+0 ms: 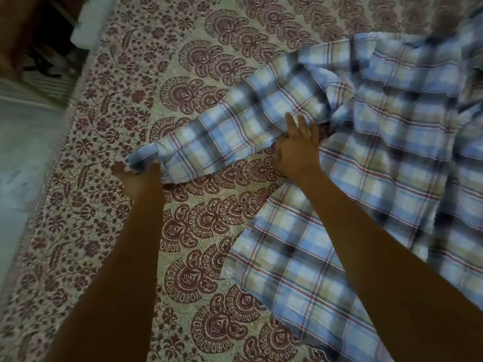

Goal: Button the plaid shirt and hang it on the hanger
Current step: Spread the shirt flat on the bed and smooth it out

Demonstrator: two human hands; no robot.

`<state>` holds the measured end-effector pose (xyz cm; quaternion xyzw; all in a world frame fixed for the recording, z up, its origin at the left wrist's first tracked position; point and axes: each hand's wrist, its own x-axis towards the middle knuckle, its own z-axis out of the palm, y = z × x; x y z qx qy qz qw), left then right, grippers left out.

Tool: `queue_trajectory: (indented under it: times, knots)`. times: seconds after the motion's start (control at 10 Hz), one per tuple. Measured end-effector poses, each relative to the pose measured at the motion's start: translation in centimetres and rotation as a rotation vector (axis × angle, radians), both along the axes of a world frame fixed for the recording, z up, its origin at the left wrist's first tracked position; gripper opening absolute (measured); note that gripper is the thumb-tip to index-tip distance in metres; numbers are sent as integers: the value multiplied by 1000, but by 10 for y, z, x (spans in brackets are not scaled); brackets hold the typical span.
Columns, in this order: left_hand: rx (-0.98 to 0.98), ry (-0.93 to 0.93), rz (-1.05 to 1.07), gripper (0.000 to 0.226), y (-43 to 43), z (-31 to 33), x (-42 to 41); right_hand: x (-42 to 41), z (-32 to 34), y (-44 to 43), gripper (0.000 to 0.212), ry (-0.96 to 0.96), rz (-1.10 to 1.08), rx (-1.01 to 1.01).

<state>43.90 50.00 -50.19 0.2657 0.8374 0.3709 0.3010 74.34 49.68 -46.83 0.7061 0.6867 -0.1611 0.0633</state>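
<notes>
The plaid shirt (379,158), blue, cream and red checked, lies spread over the right half of a patterned bedspread (203,231). One sleeve (222,126) stretches out to the left. My left hand (138,176) grips the cuff end of that sleeve. My right hand (298,150) pinches the lower edge of the sleeve near the armpit, two fingers stretched over the cloth. The shirt's front, buttons and collar are blurred or out of view. No hanger is in view.
The bed's left edge (65,142) runs diagonally, with pale floor (21,152) beyond it. A white pillow corner (88,24) and dark furniture (31,35) sit at the top left.
</notes>
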Motion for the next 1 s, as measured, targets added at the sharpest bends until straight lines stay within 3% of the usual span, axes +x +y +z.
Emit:
queue_trajectory:
  times: [0.1,0.2,0.3,0.4,0.5,0.6,0.7,0.8,1.0]
  knots:
    - [51,-71,80,51,-5,26,11,-2,3,5,45,30,28,30]
    - [193,69,168,43,-11,28,-6,-17,11,3,52,186,115,226]
    - [252,195,126,37,-18,26,-28,-35,4,-7,60,209,232,101]
    - [53,176,28,46,-19,19,-43,-38,-9,-18,61,176,239,-142]
    - [-72,616,-178,51,-32,31,-24,-38,-8,-35,51,351,124,-61]
    - [53,719,-579,49,-46,44,11,-35,-3,-64,48,323,80,-81]
    - [70,733,-921,41,-40,44,44,-30,-8,-98,47,222,98,-51]
    - [74,724,-1114,45,-13,47,81,-27,-14,-118,53,139,72,67]
    - [95,754,-1452,53,51,48,172,-19,-24,-132,58,94,-358,266]
